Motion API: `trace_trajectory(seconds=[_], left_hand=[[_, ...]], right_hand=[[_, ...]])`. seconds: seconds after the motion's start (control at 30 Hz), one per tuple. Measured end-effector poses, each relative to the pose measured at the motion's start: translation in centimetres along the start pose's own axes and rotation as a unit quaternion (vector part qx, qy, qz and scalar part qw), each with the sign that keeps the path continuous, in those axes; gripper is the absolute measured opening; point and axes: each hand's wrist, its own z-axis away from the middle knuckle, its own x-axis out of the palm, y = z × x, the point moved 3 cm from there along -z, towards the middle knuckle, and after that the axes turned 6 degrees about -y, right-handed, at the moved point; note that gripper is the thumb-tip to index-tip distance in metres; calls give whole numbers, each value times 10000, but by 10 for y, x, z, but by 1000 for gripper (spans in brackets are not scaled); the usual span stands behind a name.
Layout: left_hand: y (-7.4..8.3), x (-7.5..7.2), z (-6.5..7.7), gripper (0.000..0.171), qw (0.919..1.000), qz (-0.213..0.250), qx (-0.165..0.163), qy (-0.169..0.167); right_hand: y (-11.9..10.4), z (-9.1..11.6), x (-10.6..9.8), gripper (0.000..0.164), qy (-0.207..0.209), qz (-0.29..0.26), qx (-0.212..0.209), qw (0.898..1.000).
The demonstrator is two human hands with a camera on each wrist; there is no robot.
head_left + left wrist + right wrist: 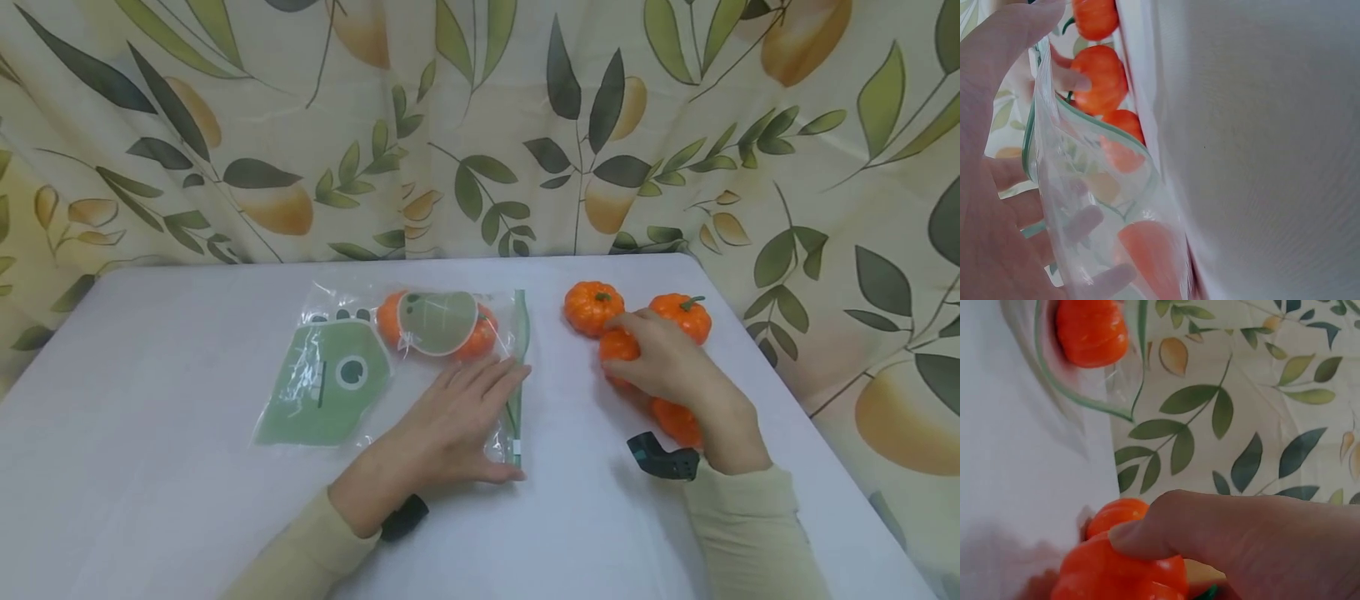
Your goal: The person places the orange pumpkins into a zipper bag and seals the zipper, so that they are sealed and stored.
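Observation:
My right hand (663, 358) grips a small orange pumpkin (617, 357), its thumb (1141, 540) pressed against the ribbed side. More pumpkins sit around it: one behind (592, 308), one at the back right (688, 317) with a green stem, and one in front (677, 421), partly covered by the wrist. My left hand (457, 421) lies spread over a clear zip bag (322, 383) near its green-edged mouth, thumb and fingers apart. In the left wrist view, fingers show through the plastic and the mouth gapes. Orange pumpkins (482, 337) lie inside, partly behind the bag's green print.
The bag lies on a white-covered table (165, 375), printed with a green cartoon shape and an eye. Behind the table hangs a leaf-patterned curtain (480, 125). Black wrist devices (663, 457) show beside both wrists.

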Motion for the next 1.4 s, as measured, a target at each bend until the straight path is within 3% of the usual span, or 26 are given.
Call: trace_trajectory(seconds=[0.23,0.5,0.83,1.0,1.17,1.4], left_hand=[[1,0,0,110,10000,-3,6,-11],[1,1,0,109,10000,-19,-17,-36],[1,1,0,108,9999,-156,27,20],[1,1,0,109,9999,-145,8,-26],[1,0,0,110,9999,-154,35,10],[1,0,0,109,9999,-135,36,-6]], right_hand=[[-13,3,0,55,210,32,-212,9995],[-17,-3,9,60,218,89,-89,9997],[-16,5,8,75,-459,-102,-155,9988],[-17,8,8,67,-681,-351,-521,9957],[-19,4,9,59,-502,-379,-611,9961],[-19,1,11,70,-366,-235,-406,9982]])
